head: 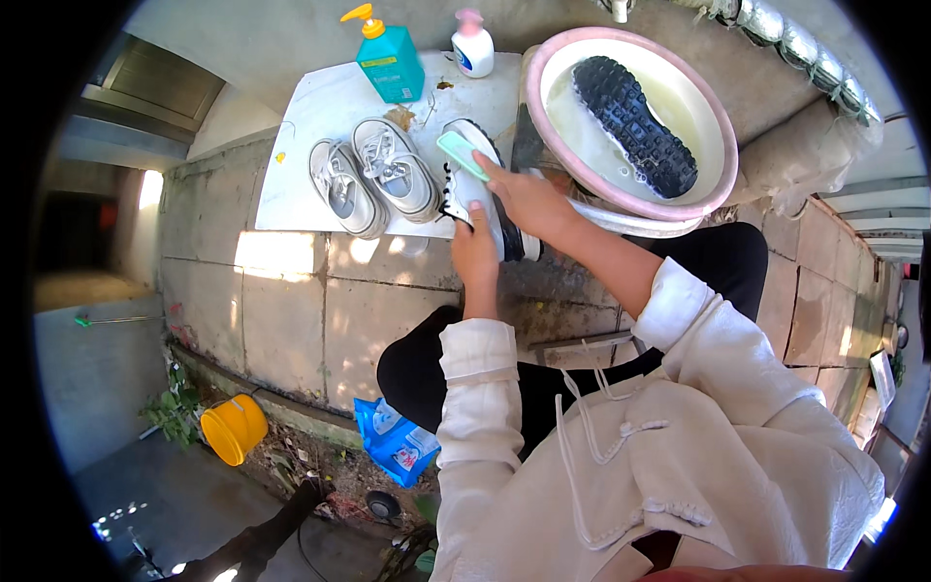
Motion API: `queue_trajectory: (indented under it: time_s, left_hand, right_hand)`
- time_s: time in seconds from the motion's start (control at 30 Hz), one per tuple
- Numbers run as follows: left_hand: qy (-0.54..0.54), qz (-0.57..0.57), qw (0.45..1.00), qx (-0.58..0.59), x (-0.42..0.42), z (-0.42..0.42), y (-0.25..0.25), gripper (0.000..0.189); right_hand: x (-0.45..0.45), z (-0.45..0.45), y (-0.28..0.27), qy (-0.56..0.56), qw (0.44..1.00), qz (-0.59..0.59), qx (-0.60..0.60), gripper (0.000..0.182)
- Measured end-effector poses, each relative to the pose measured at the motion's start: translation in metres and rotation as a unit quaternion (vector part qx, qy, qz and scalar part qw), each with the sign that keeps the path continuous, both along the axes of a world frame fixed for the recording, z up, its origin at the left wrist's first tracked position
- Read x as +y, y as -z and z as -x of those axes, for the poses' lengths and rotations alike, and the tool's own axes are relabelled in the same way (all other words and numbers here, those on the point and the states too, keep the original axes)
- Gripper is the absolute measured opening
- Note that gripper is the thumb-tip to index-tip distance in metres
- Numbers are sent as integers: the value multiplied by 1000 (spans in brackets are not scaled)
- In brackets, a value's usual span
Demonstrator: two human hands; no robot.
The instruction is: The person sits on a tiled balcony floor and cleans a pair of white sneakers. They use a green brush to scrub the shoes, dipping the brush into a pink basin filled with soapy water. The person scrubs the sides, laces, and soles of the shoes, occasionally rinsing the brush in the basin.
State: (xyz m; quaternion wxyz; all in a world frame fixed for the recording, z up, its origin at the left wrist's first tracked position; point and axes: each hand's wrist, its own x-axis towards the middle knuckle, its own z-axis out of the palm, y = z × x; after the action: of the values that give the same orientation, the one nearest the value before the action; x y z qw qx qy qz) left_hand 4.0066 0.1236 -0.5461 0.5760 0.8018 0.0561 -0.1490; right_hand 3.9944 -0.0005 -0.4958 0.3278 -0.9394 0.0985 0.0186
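My right hand (524,193) grips a pale green scrubbing brush (463,155), laid against the upper of a white shoe with a black-edged sole (476,193). My left hand (474,244) holds that same shoe from its near end, thumb on top. Left of it, a pair of off-white lace-up shoes (396,171) stands on a white board (291,182). To the right, a pink-rimmed basin (538,94) contains cloudy, slightly foamy water. In it lies another shoe, its black lugged sole (636,127) turned up.
A teal pump bottle (393,65) and a white bottle with a pink top (473,51) stand at the board's far edge. A tap (619,10) is above the basin. On the ground to the lower left are a yellow bucket (234,429) and a blue plastic bag (396,440).
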Motion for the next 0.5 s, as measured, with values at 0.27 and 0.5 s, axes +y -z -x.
queue_trajectory:
  time_s: [0.27, 0.5]
  left_hand:
    - [-38, 56, 997, -49, -1, 1, 21, 47]
    - [-115, 251, 957, 94, -39, 6, 4, 38]
  right_hand:
    - [5, 66, -1, -65, 997, 29, -1, 56]
    - [-7, 117, -38, -24, 998, 52, 33, 61]
